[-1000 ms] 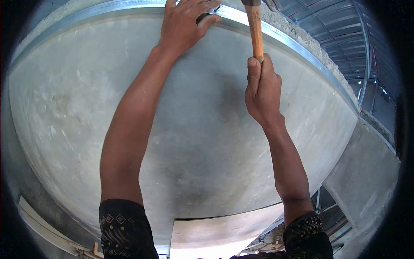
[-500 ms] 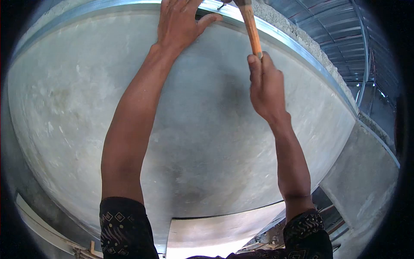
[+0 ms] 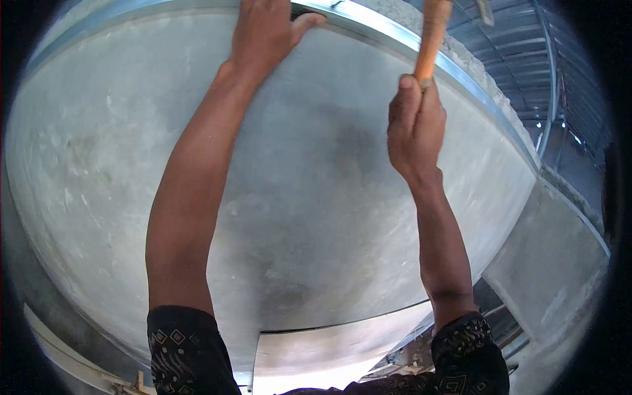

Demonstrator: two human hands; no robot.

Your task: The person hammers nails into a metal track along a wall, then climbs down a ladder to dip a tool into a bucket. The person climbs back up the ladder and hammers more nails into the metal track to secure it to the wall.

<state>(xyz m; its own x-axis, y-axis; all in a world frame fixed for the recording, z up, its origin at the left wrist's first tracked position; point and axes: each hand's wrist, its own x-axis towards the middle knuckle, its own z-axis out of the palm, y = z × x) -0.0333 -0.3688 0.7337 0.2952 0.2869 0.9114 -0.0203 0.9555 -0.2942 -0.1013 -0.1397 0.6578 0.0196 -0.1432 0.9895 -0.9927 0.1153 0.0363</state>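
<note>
My right hand (image 3: 416,128) is closed round the orange wooden handle of a hammer (image 3: 432,49), raised near the top edge of a grey wall (image 3: 316,171). The hammer's head is mostly cut off by the top of the picture. My left hand (image 3: 264,33) lies over a shiny metal channel (image 3: 375,27) along the wall's top edge. Its thumb is stretched to the right beside the channel's lower edge; the other fingertips are out of frame. A small dark nail (image 3: 337,3) stands out of the channel, to the right of my left hand.
Rough concrete (image 3: 471,62) runs behind the channel. Metal roofing (image 3: 513,52) shows at upper right. A second grey wall (image 3: 546,257) stands at right. Below, a pale board (image 3: 316,349) sits under the wall, and a light beam (image 3: 66,359) lies at lower left.
The hammer and my right hand have swung to the right, away from the nail. My left hand stays on the channel, while the view has shifted slightly.
</note>
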